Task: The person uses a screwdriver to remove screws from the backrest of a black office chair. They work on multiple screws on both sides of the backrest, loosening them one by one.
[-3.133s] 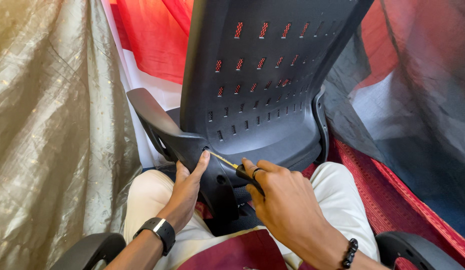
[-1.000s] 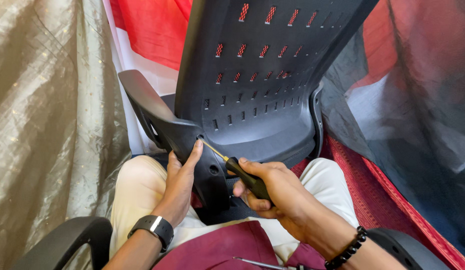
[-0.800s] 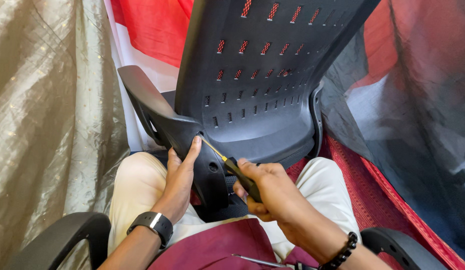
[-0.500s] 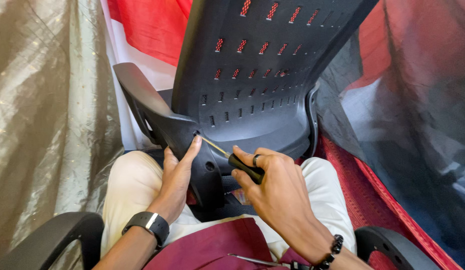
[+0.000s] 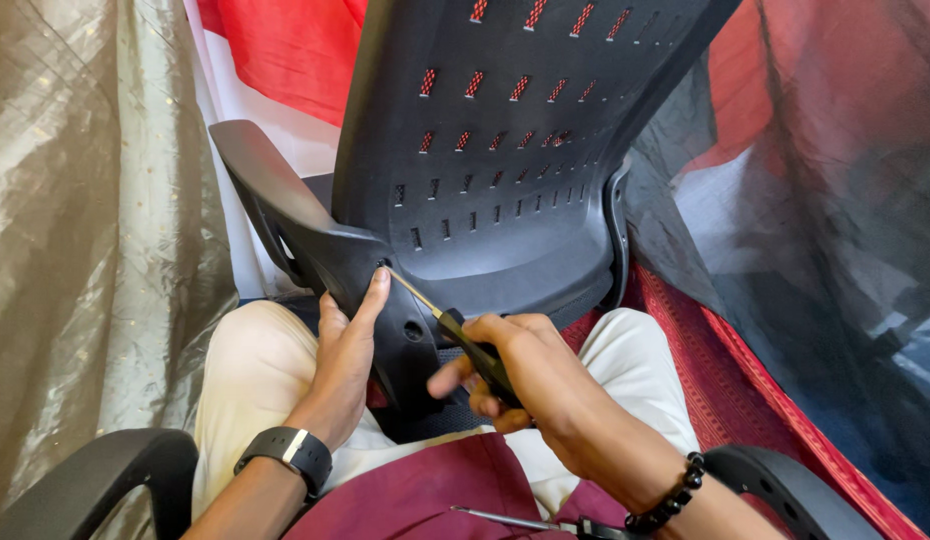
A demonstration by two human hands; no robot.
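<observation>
The right hand curls closed around a black-handled, brass-shafted screwdriver, its tip at a hole in a black plastic chair back; the left hand, fingers spread flat, presses the chair's armrest bracket.

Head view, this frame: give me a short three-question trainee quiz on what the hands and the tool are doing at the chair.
1. True or false: the right hand grips the screwdriver by its black handle.
2. Where does the screwdriver's tip sit? A) in a red slot of the chair back B) at a hole in the armrest bracket C) on the wristwatch
3. Fill in: the left hand rests on the bracket, its fingertip beside the ____.

Key: 1 true; 2 B; 3 hole (where the tip sits).
</observation>
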